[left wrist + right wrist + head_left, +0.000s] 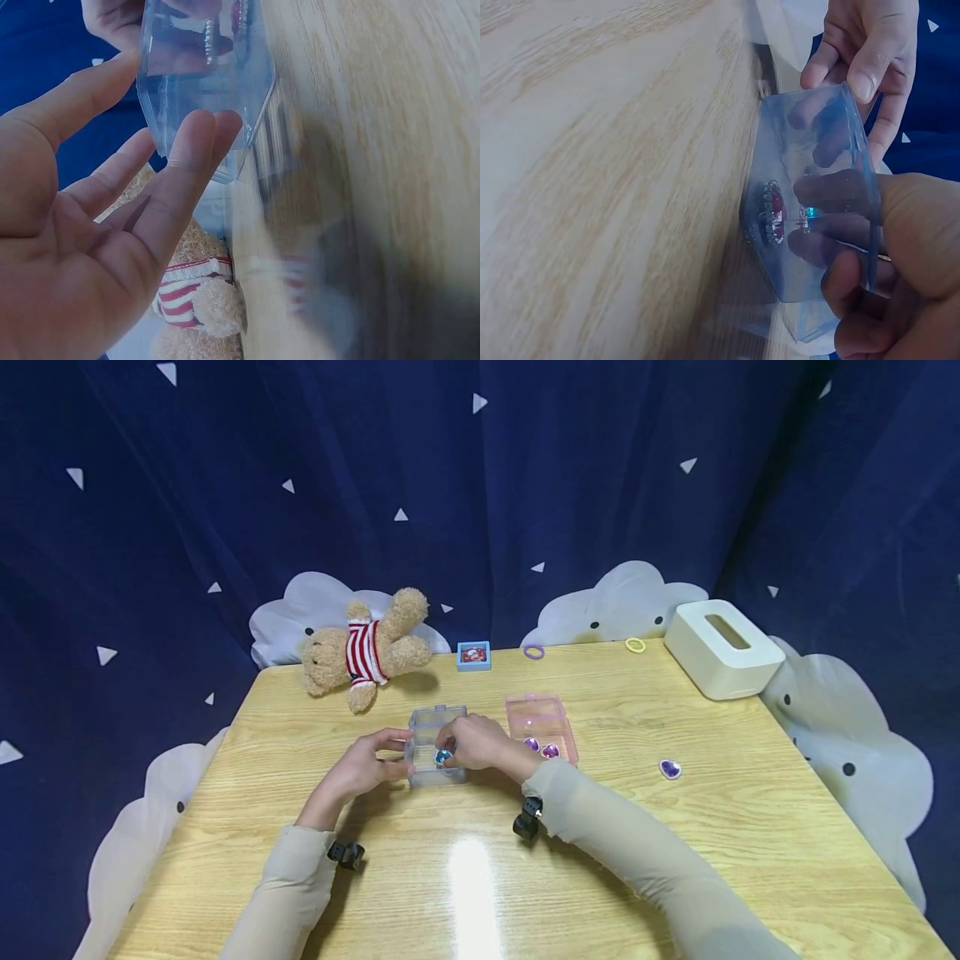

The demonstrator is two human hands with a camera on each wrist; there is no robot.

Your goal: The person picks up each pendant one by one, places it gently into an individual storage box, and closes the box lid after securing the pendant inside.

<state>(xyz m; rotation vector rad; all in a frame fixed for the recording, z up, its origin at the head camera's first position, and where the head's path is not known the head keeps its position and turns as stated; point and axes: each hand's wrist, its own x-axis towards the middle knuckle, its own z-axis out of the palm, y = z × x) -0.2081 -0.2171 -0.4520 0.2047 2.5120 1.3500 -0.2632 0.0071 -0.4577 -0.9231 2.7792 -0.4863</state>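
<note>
A clear blue box (pixel 437 778) stands on the table with its lid raised. My left hand (pixel 360 767) is at the box's left side, its fingers extended and touching the wall; the left wrist view shows this hand (pixel 97 195) beside the box (pixel 202 97). My right hand (pixel 476 743) reaches inside and pinches a blue gem (pixel 442 758). In the right wrist view, the blue gem (pixel 811 213) is between the fingers of my right hand (pixel 915 255), and a red gem (pixel 775 213) lies in the box beside it.
Right of the blue box, an open pink box (pixel 542 712) holds purple and pink gems. A purple gem (pixel 670 769) lies farther right. Along the back are a teddy bear (pixel 367 652), a small blue frame (pixel 473 657), two rings and a white tissue box (pixel 722 652).
</note>
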